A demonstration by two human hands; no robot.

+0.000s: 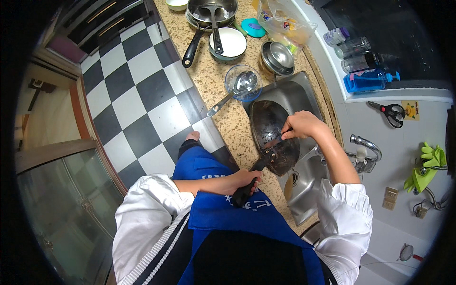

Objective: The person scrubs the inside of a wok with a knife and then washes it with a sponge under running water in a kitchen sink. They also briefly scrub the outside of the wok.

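My left hand (246,179) grips the black handle of a dark, scorched wok (269,119), low in front of my apron. The wok is tilted over the near side of the stainless steel double sink (302,85), with rivets showing where the handle joins. Pressed close above its wet, blackened surface, my right hand (301,124) has its fingers closed on a small tool (273,143) with a reddish-brown blade. Whether this is a knife or a scraper, I cannot tell. My fingers hide most of its handle.
A ladle (245,81) rests in a clear bowl (228,76) beside the sink. Farther back are a white-lined bowl (233,44), a frying pan (192,48), metal bowls (282,55) and a plastic bag (285,21). The faucet (374,151) stands at the right.
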